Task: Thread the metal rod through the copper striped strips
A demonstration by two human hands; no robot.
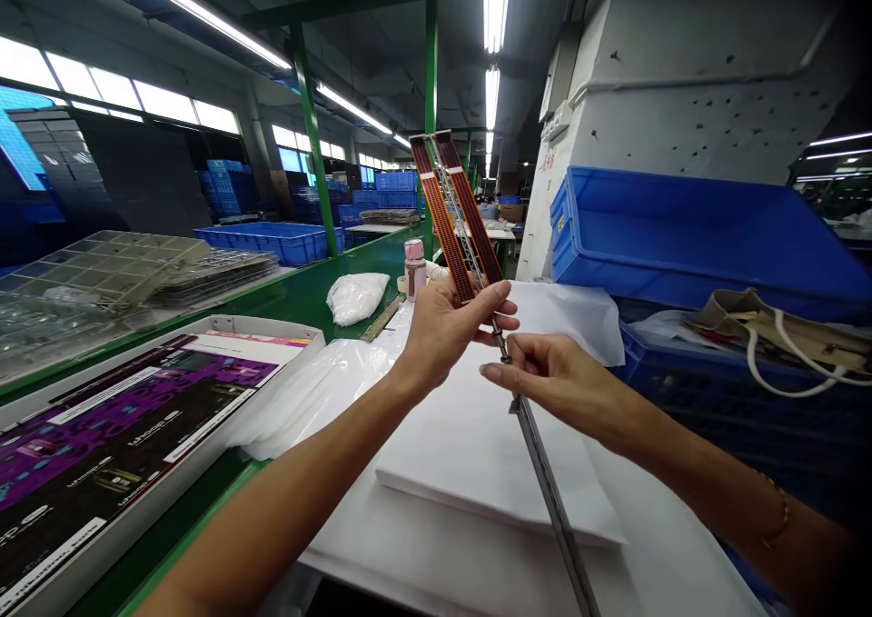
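Holding it up at chest height, the left hand (pixel 446 326) pinches the lower end of a long striped strip (pixel 455 217), thumb on the near side and fingers wrapped round behind. The right hand (pixel 545 376) comes in just below, thumb and forefinger closed on a thin metal rod (pixel 545 481) that runs down from the strip toward the bottom edge of the view.

How far along? Judging by the grip, the rod and the strip are already joined or being joined right at the pinch, since the two meet between the hands; whether that joint is seated I cannot tell, the fingers hide it. Nothing finished lies beside them that I can make out.

And the look of the thing: two dark red bands with fine cross-ribbing, a pale latticed spine between them, tilted up and away to the left, well above the stack of white foam sheets (pixel 477 472) on the green bench (pixel 286 294). To the left sits a printed purple box (pixel 123 435); to the right, blue bins (pixel 681 235).
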